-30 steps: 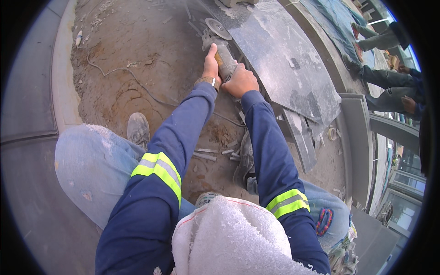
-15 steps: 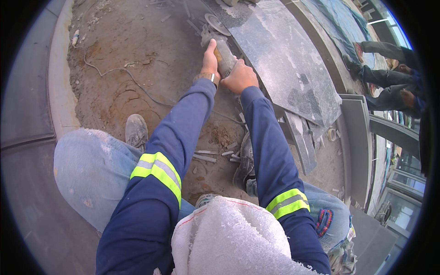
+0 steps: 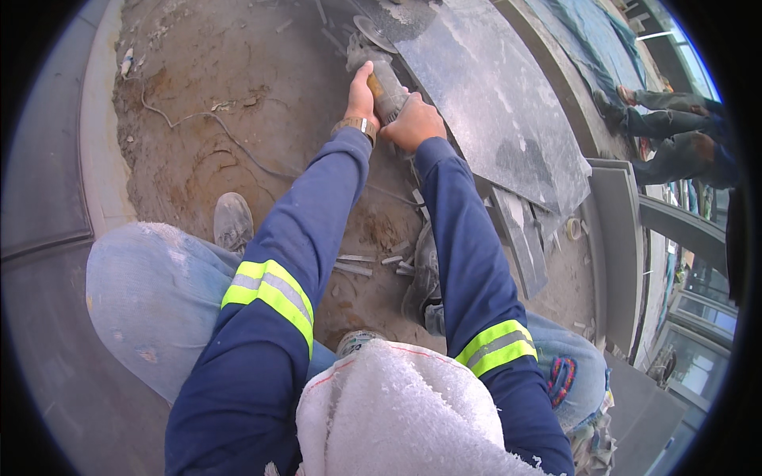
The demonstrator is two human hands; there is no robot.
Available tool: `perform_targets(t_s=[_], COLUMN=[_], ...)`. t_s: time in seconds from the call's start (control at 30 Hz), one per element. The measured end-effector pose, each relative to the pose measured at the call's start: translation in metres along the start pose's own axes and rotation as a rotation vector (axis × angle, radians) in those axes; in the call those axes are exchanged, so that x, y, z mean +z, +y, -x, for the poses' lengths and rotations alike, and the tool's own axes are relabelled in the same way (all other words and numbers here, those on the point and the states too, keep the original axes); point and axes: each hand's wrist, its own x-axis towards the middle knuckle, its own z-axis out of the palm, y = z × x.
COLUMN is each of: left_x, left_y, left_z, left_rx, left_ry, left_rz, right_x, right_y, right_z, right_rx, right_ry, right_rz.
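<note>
Both hands are closed around a dusty angle grinder [image 3: 384,89] with a yellow patch on its body. My left hand [image 3: 361,103], with a watch at the wrist, grips its left side. My right hand [image 3: 416,123] wraps the rear of the body from the right. The grinder's round disc [image 3: 374,35] is at the far end, by the left edge of a grey stone slab [image 3: 492,95]. The slab is coated in pale dust with darker bare patches. Whether the disc touches the slab edge I cannot tell.
A cable [image 3: 226,131] winds over the dirt ground [image 3: 198,71]. Stone offcuts [image 3: 353,268] lie between my feet. A narrow slab piece [image 3: 520,238] and a tape roll [image 3: 573,229] are right of my arm. Another person's legs [image 3: 675,123] are at the far right.
The grinder and both hands have shifted very slightly left and toward the far side, along the slab edge. The other person's legs at the right have moved a little.
</note>
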Motion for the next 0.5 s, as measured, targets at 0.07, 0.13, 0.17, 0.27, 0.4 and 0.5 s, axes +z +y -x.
perform_targets(t_s=[0.07, 0.13, 0.17, 0.27, 0.4, 0.5], left_x=[0.002, 0.002, 0.001, 0.001, 0.004, -0.001], left_y=[-0.003, -0.004, -0.005, -0.008, -0.014, -0.016], left_z=[0.005, 0.008, 0.008, 0.015, 0.027, 0.031], left_rx=[-0.005, -0.001, 0.007, 0.002, -0.009, -0.024], left_ry=[0.016, 0.029, 0.035, 0.031, 0.034, 0.022], left_rz=[-0.007, -0.009, -0.008, -0.015, 0.002, 0.018], right_x=[-0.001, 0.001, 0.002, 0.002, 0.003, 0.005], right_y=[0.002, 0.003, 0.002, 0.005, 0.011, 0.012], right_z=[0.003, 0.004, 0.005, 0.014, 0.024, 0.033], right_rx=[0.0, 0.004, 0.002, -0.015, -0.02, -0.028], right_ry=[-0.005, 0.003, 0.006, 0.022, 0.036, 0.05], right_rz=[-0.003, 0.009, 0.014, -0.002, 0.01, 0.0])
